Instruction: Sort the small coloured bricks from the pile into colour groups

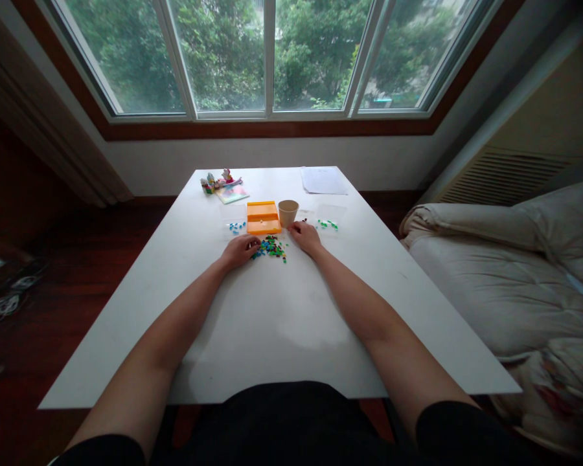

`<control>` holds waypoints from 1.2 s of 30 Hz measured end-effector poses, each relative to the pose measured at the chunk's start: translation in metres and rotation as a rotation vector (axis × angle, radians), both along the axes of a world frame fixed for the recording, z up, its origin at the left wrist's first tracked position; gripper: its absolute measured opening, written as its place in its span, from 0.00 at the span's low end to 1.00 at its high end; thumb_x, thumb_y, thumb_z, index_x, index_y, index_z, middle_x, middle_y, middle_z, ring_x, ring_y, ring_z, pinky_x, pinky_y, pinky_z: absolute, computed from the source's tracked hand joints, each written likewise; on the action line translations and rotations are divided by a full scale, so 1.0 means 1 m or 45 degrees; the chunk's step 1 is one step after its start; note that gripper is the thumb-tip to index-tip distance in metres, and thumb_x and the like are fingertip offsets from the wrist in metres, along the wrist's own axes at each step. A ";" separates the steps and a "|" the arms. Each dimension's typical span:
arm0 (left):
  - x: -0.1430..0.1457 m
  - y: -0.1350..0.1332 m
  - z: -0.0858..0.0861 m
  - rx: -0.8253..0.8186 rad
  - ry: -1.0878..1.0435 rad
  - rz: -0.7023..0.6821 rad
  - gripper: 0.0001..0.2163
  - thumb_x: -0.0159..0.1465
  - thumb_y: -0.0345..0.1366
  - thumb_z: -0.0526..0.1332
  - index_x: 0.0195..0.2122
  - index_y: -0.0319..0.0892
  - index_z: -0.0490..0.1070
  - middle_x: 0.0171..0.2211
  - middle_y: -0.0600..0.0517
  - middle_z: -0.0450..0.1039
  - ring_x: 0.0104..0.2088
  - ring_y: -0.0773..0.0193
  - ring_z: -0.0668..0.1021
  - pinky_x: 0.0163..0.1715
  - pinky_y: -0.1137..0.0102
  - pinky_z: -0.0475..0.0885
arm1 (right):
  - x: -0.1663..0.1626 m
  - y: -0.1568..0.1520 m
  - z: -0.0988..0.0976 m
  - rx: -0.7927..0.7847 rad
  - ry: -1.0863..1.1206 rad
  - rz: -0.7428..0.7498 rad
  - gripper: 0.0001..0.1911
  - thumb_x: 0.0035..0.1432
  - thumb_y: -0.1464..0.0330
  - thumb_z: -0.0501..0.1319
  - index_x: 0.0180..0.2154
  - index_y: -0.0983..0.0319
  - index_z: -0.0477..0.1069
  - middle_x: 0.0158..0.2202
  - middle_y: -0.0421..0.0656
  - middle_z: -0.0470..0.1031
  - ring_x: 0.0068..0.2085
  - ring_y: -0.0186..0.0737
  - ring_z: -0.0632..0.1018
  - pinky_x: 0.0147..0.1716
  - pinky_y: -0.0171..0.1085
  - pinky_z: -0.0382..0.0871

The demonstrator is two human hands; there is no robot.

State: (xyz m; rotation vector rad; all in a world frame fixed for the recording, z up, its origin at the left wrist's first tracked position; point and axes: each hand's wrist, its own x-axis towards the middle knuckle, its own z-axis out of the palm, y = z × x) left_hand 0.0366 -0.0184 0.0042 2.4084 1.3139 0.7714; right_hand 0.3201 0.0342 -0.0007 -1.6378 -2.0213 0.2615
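A loose pile of small building-block pieces (pixel 273 247), mostly green and blue with some dark red ones, lies on the white table. At the left edge of this pile is my left hand (pixel 241 250), its fingers curled together with the tips against the pieces. My right hand (pixel 305 235) rests just in front of a paper cup (pixel 288 213), fingers bent and drawn together. What either hand holds is too small to make out. Behind the pile lies an open orange box (pixel 262 210) with a tiny pale piece in it.
Clear trays with blue pieces (pixel 236 227) and green pieces (pixel 328 224) flank the orange box and cup. Small figurines (pixel 227 176) and a pastel booklet (pixel 233 193) sit at the table's back left, paper sheets (pixel 324 180) at the back right. A sofa (pixel 505 272) stands right.
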 end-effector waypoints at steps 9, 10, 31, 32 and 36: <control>0.000 0.001 -0.001 0.017 -0.008 0.006 0.10 0.66 0.39 0.59 0.42 0.44 0.78 0.34 0.51 0.75 0.31 0.63 0.72 0.34 0.69 0.67 | 0.000 0.001 -0.002 -0.001 0.032 0.010 0.13 0.67 0.66 0.58 0.45 0.59 0.80 0.43 0.44 0.83 0.42 0.41 0.79 0.41 0.34 0.66; 0.000 0.001 -0.001 0.016 -0.005 0.007 0.10 0.67 0.39 0.59 0.42 0.44 0.78 0.34 0.51 0.75 0.31 0.63 0.72 0.34 0.69 0.67 | 0.000 0.001 -0.001 0.001 0.031 0.009 0.13 0.67 0.65 0.58 0.45 0.59 0.80 0.43 0.44 0.83 0.42 0.41 0.79 0.41 0.34 0.67; 0.000 0.001 -0.001 0.008 -0.021 0.005 0.10 0.66 0.39 0.60 0.42 0.43 0.79 0.34 0.51 0.75 0.31 0.64 0.72 0.34 0.69 0.66 | -0.001 -0.002 0.003 0.002 0.024 0.006 0.13 0.66 0.66 0.58 0.44 0.60 0.81 0.42 0.45 0.83 0.42 0.42 0.79 0.42 0.34 0.67; 0.000 0.001 -0.001 0.011 -0.022 0.005 0.10 0.66 0.39 0.60 0.42 0.44 0.79 0.34 0.51 0.75 0.31 0.64 0.72 0.34 0.69 0.66 | -0.001 -0.002 0.003 0.005 0.025 0.008 0.13 0.66 0.66 0.58 0.44 0.60 0.81 0.42 0.45 0.83 0.42 0.42 0.79 0.42 0.34 0.67; 0.000 0.001 -0.001 0.021 -0.024 0.004 0.10 0.66 0.38 0.59 0.42 0.44 0.78 0.34 0.51 0.75 0.31 0.64 0.73 0.33 0.69 0.66 | -0.001 -0.002 0.003 0.004 0.031 0.007 0.13 0.66 0.66 0.58 0.44 0.60 0.81 0.43 0.45 0.83 0.43 0.42 0.79 0.42 0.34 0.67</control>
